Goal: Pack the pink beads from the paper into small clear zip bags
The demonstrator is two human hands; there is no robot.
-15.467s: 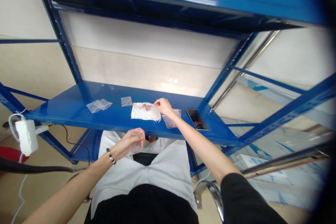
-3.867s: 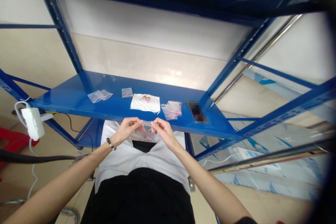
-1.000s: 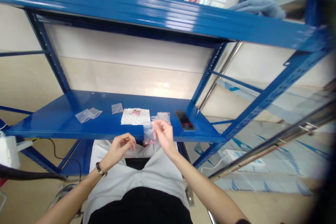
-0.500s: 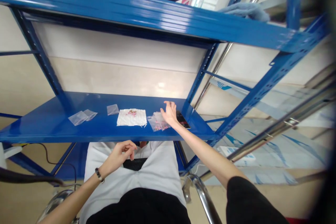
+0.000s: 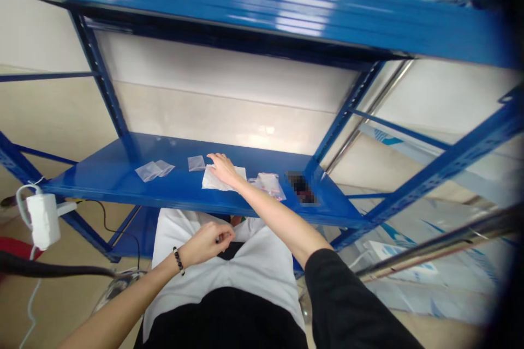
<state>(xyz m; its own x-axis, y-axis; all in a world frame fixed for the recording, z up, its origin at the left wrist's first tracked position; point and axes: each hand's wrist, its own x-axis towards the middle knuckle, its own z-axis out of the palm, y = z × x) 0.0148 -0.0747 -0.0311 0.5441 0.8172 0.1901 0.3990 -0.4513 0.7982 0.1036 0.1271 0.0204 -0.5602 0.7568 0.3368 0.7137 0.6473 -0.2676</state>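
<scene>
My right hand [image 5: 223,169] is over the white cloth [image 5: 240,173] on the blue shelf, palm down with thumb and fingers apart. It hides most of the cloth and whatever lies there; I cannot tell whether its fingertips touch anything. Just left of the cloth lies a small clear plastic bag [image 5: 196,163]. To its right is a pile of clear bags [image 5: 270,185] with pinkish contents. My left hand [image 5: 210,241], with a beaded bracelet on its wrist, hovers above my lap with fingers curled. Anything inside those fingers is too small to make out.
More clear bags [image 5: 149,171] lie at the shelf's left. A dark, blurred-out flat object [image 5: 301,188] sits at the right. The upper shelf beam [image 5: 184,0] crosses above, and blue uprights [image 5: 100,76] stand at both sides. A white power adapter [image 5: 43,221] hangs at left.
My right hand has moved left from the pile of bags to the white cloth, uncovering the dark object. My left hand stays curled over my lap. The view has shifted left.
</scene>
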